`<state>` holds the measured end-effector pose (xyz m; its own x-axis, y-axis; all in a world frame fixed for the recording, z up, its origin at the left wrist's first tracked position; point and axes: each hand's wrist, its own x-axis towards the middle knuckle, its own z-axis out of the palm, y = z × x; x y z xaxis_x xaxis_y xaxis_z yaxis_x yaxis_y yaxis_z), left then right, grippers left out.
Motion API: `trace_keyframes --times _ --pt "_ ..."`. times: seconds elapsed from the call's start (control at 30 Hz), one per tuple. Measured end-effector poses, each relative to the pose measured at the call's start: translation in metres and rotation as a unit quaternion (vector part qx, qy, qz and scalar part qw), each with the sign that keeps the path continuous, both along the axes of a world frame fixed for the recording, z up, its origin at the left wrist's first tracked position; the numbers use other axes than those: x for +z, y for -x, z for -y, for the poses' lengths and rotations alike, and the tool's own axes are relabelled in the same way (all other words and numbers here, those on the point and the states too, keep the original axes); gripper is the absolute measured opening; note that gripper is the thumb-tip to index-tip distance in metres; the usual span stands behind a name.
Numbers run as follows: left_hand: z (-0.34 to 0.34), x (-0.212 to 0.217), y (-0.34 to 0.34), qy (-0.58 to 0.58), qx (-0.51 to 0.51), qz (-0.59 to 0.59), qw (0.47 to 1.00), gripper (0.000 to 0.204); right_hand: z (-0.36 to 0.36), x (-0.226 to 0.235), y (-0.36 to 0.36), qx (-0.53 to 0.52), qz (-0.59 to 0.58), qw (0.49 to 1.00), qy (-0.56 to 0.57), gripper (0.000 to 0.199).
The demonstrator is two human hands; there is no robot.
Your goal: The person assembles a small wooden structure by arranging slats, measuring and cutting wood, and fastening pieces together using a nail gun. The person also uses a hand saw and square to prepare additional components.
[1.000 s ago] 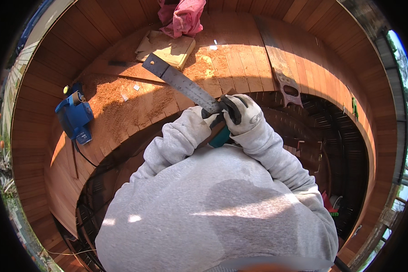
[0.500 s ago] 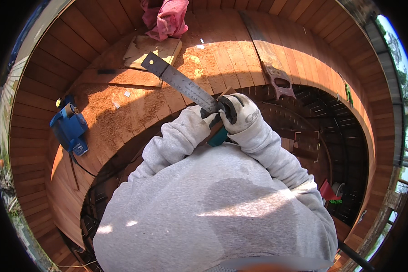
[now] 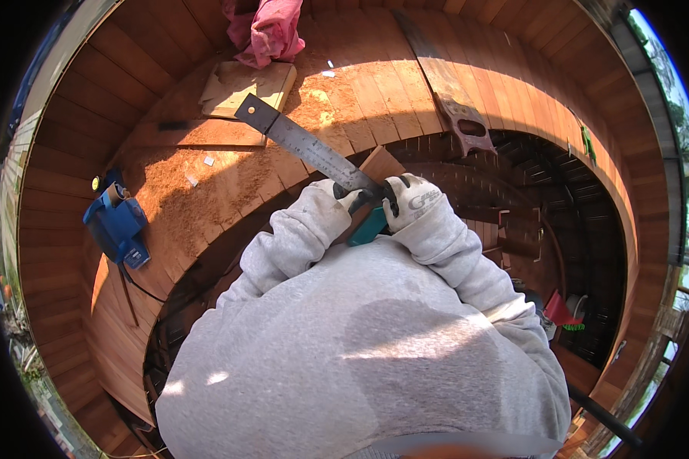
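Note:
A try square with a marked steel blade [image 3: 306,150] slants up and left from my hands, a hole near its dark far end. A teal piece [image 3: 368,227] below the blade looks like its handle; whether they join is hidden. Under the blade runs a narrow wooden board [image 3: 381,164]. My left hand [image 3: 340,196], in a white and black glove, is closed at the blade's lower edge, pinching blade and board. My right hand [image 3: 408,198], gloved alike, is curled round the near end of the blade and the board's right edge.
Sawdust covers the curved wooden bench [image 3: 245,172]. On it lie a blue power tool [image 3: 116,226] with a cord, a light wood block [image 3: 249,88], a pink cloth [image 3: 272,34] and a handsaw [image 3: 455,107]. Plank walls [image 3: 57,222] curve around; a red object [image 3: 561,310] is low at right.
My right hand has shifted slightly right and down, its fingers loosened on the board, baring more of the board's upper end. The teal piece shows more. My left hand stays near its place.

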<state>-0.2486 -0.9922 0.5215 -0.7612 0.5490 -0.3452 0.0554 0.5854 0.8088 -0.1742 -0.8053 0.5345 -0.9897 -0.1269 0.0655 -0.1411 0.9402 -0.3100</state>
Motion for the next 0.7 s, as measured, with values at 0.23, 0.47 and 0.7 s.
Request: trace_keyframes --times 0.23,0.47,0.7 --pt "0.002 0.004 0.011 -0.026 -0.005 0.005 1.000 0.024 -0.024 0.012 -0.027 -0.097 -0.059 0.988 0.110 0.026" --pt "-0.028 -0.011 0.007 -0.048 -0.124 -0.107 0.985 0.020 -0.005 0.021 0.006 -0.071 -0.133 0.983 0.104 0.024" --pt "-0.076 -0.013 0.001 -0.086 -0.233 -0.158 0.956 0.023 -0.034 -0.002 -0.027 -0.095 -0.201 0.974 0.049 0.016"
